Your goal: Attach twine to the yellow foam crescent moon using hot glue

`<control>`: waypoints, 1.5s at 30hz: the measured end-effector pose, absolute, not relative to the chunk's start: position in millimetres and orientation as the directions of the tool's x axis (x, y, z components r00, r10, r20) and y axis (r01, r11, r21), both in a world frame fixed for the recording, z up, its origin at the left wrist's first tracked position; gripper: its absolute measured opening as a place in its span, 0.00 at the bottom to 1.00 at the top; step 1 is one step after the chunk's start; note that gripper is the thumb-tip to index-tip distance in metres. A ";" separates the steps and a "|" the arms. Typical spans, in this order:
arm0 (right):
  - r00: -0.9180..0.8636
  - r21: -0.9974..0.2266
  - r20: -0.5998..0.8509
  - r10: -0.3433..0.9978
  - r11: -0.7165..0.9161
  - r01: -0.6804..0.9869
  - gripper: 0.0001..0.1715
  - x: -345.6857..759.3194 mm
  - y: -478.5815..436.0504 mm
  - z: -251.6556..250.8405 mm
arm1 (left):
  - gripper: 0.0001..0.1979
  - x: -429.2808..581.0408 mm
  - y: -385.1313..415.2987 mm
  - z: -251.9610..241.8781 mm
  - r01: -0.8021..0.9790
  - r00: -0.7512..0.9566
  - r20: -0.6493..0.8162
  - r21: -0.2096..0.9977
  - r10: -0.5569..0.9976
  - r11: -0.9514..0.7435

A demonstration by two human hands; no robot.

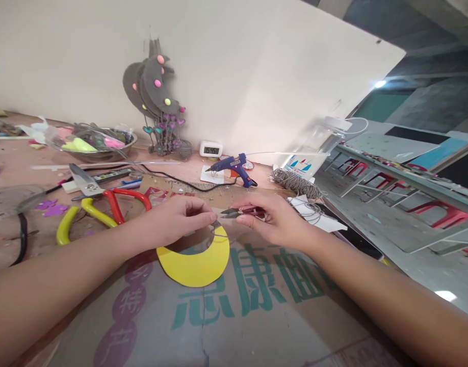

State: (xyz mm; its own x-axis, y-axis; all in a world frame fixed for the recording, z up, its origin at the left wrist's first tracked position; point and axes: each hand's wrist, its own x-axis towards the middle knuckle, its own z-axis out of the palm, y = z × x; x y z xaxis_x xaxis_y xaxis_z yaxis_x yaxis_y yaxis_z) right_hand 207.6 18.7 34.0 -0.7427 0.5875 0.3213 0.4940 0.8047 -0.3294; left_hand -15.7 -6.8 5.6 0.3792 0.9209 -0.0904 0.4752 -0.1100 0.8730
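My left hand pinches the upper tip of a yellow crescent cutout, where grey yarn is wrapped around it. A strand of this yarn crosses the yellow just below the fingertips. In my right hand is a pair of thread snips with dark pointed blades and reddish handles. Their blades point left, close to my left fingertips and apart from the crescent. Both hands are above a printed cardboard sheet.
Large scissors with red and yellow handles lie left. Behind are a blue glue gun, a small digital clock and a bowl of materials. Grey crescent ornaments hang on the wall. A yarn skein lies right, before a plastic jug.
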 end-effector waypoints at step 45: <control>-0.533 -0.822 -0.010 0.846 0.297 0.486 0.16 182.4 2.8 10.0 | 0.17 -11.2 -8.2 8.5 0.465 0.288 -0.005 0.875 0.958 -0.136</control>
State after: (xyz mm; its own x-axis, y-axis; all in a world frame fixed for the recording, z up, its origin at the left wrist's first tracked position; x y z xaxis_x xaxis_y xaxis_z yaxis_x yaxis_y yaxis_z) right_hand 182.4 2.8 10.0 -0.5333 0.8458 -0.0102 0.4862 0.2966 -0.8219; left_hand -11.2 -8.2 8.5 0.2882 0.9575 -0.0050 0.4654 -0.1355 0.8746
